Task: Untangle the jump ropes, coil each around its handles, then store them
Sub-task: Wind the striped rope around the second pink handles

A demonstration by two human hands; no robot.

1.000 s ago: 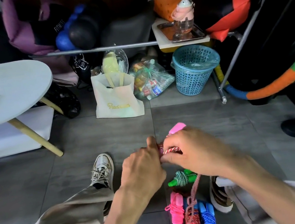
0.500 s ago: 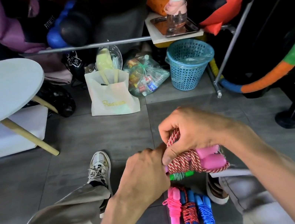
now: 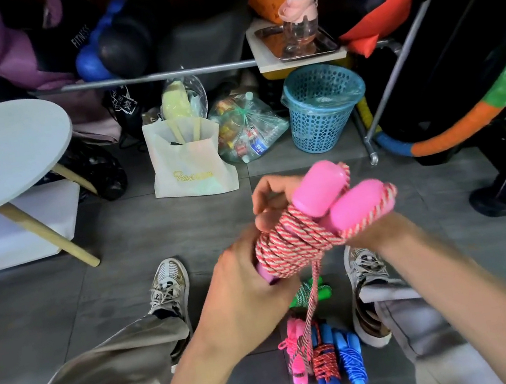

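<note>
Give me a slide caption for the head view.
Both hands grip a coiled rope on pink handles.

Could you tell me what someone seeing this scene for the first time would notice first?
The eye goes first to the pink-handled jump rope at centre, its red-and-white cord coiled round the handles and held up by the left hand and the right hand. Below it, between the shoes, coiled ropes lie on the grey floor. Behind stands a blue basket.
</note>
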